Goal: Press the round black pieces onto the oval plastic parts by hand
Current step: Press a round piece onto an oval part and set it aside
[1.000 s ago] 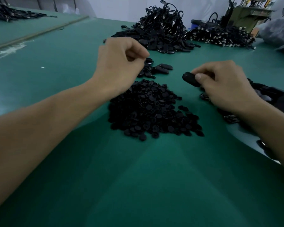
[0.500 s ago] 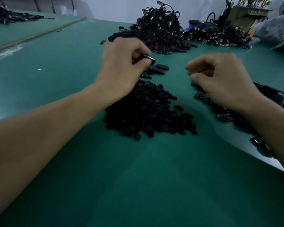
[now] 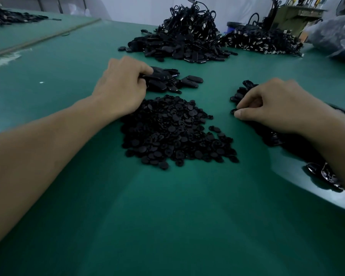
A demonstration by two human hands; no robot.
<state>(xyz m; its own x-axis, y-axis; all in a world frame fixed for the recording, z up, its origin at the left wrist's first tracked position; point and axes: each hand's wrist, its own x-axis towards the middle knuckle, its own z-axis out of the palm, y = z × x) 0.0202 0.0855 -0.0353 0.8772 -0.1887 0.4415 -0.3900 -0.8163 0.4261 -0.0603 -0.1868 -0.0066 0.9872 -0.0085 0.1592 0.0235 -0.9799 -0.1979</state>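
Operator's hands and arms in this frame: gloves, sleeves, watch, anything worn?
Nothing worn that shows. The left hand and right hand are bare: no gloves, rings or tape. The left forearm and right forearm are bare up to the frame edge, with no sleeve, cuff, watch or wrist strap in view.
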